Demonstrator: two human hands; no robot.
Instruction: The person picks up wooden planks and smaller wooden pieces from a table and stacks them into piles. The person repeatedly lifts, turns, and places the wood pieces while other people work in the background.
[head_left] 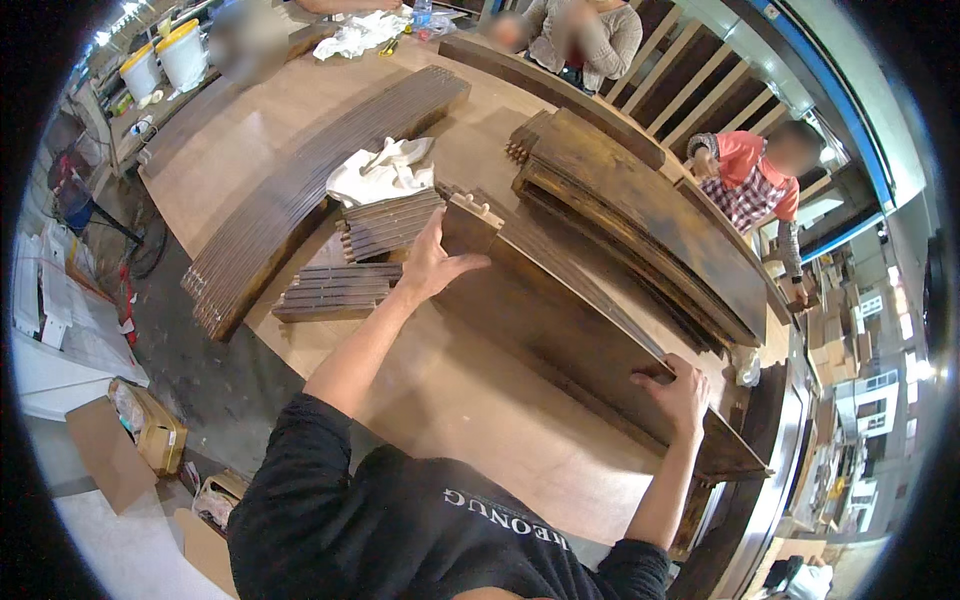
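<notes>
The long dark board (560,330) lay across the workbench (470,420), gripped at both ends. To its left sat stacks of wooden slats (335,290) and a white rag (380,172). The left hand (432,268) clasped the notched end; the right hand (682,393) clamped the near edge. More curved boards (640,215) lay beyond.

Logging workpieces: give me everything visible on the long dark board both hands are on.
The long dark board is a curved plank of dark-stained wood with a matte face. It lies flat on the light wooden table, running from upper left to lower right. Its far end shows pale, unstained finger-like tenons. The left hand grips near that end; the right hand clasps the near part's edge. A stack of similar boards lies beside it.
</notes>
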